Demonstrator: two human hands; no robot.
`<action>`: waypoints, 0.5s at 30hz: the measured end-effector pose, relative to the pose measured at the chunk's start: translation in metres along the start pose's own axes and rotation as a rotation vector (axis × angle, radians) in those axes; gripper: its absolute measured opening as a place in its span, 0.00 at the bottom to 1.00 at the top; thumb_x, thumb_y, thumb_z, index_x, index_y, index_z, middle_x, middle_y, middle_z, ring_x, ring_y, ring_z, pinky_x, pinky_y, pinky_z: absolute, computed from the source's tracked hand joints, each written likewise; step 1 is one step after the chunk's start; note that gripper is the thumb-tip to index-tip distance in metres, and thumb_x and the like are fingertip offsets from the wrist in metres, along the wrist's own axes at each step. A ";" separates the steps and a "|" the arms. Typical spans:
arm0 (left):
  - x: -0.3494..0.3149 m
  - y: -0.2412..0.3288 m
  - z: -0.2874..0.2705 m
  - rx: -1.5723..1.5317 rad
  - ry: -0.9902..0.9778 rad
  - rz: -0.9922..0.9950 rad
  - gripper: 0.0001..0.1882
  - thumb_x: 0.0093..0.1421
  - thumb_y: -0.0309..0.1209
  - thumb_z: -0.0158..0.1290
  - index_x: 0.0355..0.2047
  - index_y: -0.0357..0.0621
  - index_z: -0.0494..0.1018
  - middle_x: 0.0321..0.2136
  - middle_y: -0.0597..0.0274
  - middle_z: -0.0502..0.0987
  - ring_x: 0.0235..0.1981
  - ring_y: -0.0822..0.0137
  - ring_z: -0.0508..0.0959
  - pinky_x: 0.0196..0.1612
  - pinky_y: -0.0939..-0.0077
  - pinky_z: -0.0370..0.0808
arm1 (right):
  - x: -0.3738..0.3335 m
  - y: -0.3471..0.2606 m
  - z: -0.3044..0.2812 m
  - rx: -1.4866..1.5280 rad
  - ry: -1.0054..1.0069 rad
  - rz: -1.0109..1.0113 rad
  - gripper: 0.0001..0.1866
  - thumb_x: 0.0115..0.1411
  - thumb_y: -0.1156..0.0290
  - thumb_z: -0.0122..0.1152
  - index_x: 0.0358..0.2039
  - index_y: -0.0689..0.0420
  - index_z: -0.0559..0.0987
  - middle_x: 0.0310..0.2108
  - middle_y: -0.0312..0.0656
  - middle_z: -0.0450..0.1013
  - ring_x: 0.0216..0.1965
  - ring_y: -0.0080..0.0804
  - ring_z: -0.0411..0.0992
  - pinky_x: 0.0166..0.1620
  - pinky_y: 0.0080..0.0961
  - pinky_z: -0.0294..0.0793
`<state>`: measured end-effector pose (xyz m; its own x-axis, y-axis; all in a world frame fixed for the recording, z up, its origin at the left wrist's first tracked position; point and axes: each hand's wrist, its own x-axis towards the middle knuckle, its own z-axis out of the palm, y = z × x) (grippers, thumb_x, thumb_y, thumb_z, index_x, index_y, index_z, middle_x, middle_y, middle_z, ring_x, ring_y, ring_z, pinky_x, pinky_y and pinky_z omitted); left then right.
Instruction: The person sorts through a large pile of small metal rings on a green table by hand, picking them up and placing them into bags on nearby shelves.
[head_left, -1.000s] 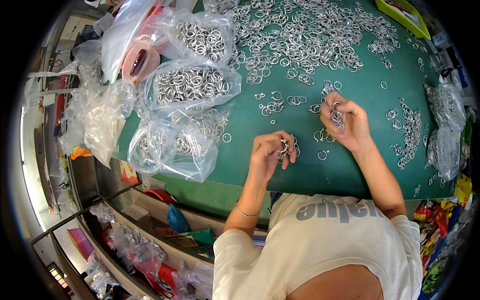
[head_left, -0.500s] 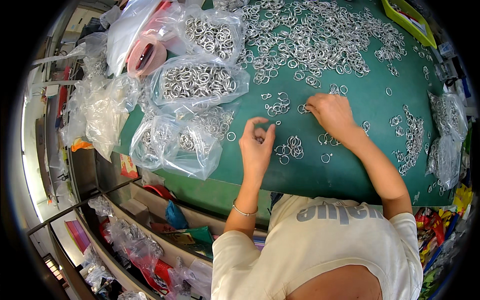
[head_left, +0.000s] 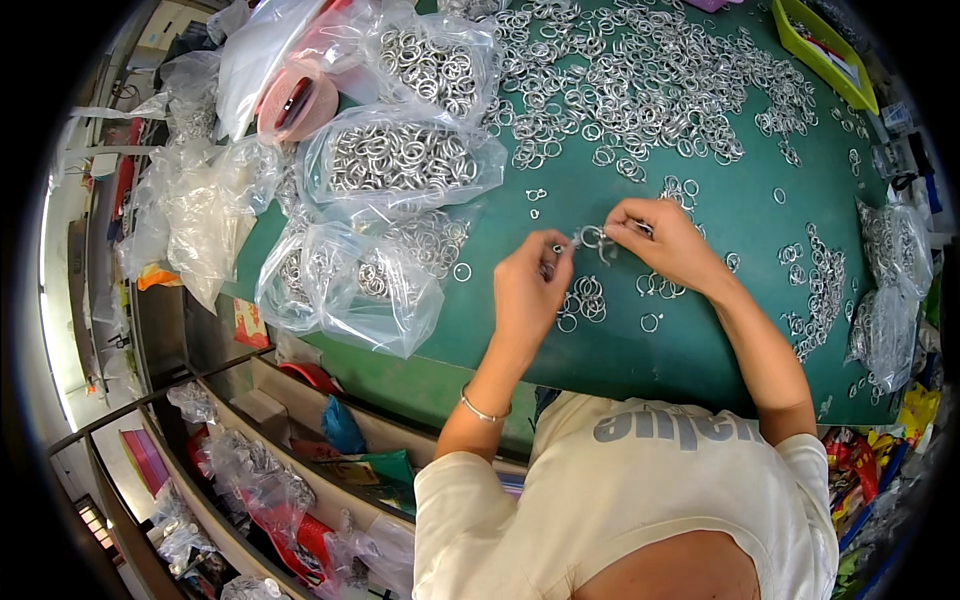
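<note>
Silvery metal rings [head_left: 592,238] hang between my two hands above the green table, partly blurred. My right hand [head_left: 668,243] is closed, pinching these rings at their right side. My left hand [head_left: 532,285] is closed too, its thumb and forefinger close to the rings' left side. Small metal pieces show between its fingers, too small to name surely. Just right of the left hand lies a small cluster of rings [head_left: 588,300]. More rings [head_left: 658,285] lie under my right wrist, and another group [head_left: 679,190] is beyond the right hand.
A large spread of rings [head_left: 640,80] covers the far table. Clear plastic bags of rings [head_left: 400,160] stand at left, beside a pink container [head_left: 310,110]. A yellow-green tray [head_left: 822,60] sits far right. A ring heap [head_left: 825,290] and filled bags [head_left: 885,290] are at right.
My left hand has moved right, toward my right hand, which came slightly nearer. The rings that lay on the table between the hands are gone from that spot; rings now hang between the hands.
</note>
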<state>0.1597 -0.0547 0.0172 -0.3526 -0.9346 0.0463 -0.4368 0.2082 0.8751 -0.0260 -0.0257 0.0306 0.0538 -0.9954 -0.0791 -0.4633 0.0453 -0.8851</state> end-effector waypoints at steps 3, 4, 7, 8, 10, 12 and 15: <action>-0.016 0.006 0.000 -0.065 -0.055 0.022 0.04 0.49 0.20 0.55 0.27 0.37 0.71 0.11 0.69 0.63 0.13 0.83 0.60 0.17 0.86 0.58 | -0.016 -0.002 -0.005 0.099 -0.037 0.092 0.06 0.54 0.73 0.53 0.27 0.64 0.73 0.18 0.38 0.68 0.20 0.19 0.62 0.25 0.22 0.64; -0.020 0.003 0.001 -0.069 -0.074 0.015 0.05 0.49 0.20 0.55 0.27 0.37 0.71 0.11 0.69 0.63 0.13 0.83 0.61 0.17 0.87 0.58 | -0.021 -0.001 -0.006 0.100 -0.052 0.104 0.06 0.55 0.73 0.53 0.26 0.64 0.73 0.17 0.37 0.68 0.21 0.17 0.60 0.25 0.20 0.63; -0.024 0.004 0.004 -0.374 -0.154 -0.162 0.03 0.52 0.23 0.54 0.27 0.37 0.71 0.12 0.73 0.64 0.14 0.84 0.60 0.16 0.88 0.56 | -0.033 -0.003 -0.002 0.223 0.051 0.035 0.06 0.55 0.74 0.53 0.27 0.64 0.73 0.17 0.37 0.68 0.21 0.17 0.61 0.25 0.20 0.63; -0.022 0.007 0.004 -0.571 -0.195 -0.281 0.03 0.53 0.23 0.53 0.27 0.37 0.71 0.12 0.73 0.65 0.13 0.84 0.60 0.16 0.88 0.55 | -0.033 -0.002 -0.002 0.215 0.091 0.020 0.06 0.55 0.74 0.53 0.27 0.64 0.73 0.17 0.39 0.68 0.20 0.19 0.62 0.25 0.21 0.64; -0.018 0.007 0.005 -0.744 -0.164 -0.391 0.03 0.55 0.24 0.52 0.28 0.37 0.71 0.12 0.75 0.65 0.13 0.85 0.60 0.16 0.88 0.53 | -0.028 0.003 -0.003 0.198 0.173 -0.010 0.06 0.55 0.74 0.53 0.27 0.63 0.73 0.17 0.41 0.69 0.19 0.23 0.65 0.24 0.23 0.64; -0.016 0.002 0.006 -0.697 -0.019 -0.370 0.04 0.55 0.25 0.52 0.28 0.37 0.71 0.13 0.76 0.66 0.14 0.86 0.59 0.16 0.90 0.51 | -0.031 0.007 -0.005 -0.023 0.227 0.035 0.05 0.55 0.73 0.53 0.27 0.62 0.73 0.17 0.44 0.70 0.18 0.32 0.68 0.24 0.26 0.65; -0.017 -0.011 0.000 -0.462 0.038 -0.313 0.03 0.55 0.25 0.51 0.28 0.37 0.71 0.12 0.76 0.65 0.14 0.86 0.60 0.16 0.89 0.53 | -0.035 0.022 -0.020 -0.317 0.338 0.087 0.05 0.55 0.72 0.53 0.28 0.60 0.73 0.18 0.46 0.71 0.19 0.43 0.69 0.23 0.31 0.66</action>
<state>0.1699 -0.0413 0.0069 -0.2305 -0.9431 -0.2398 -0.1051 -0.2208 0.9696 -0.0556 0.0082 0.0235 -0.2636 -0.9631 0.0534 -0.7036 0.1541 -0.6937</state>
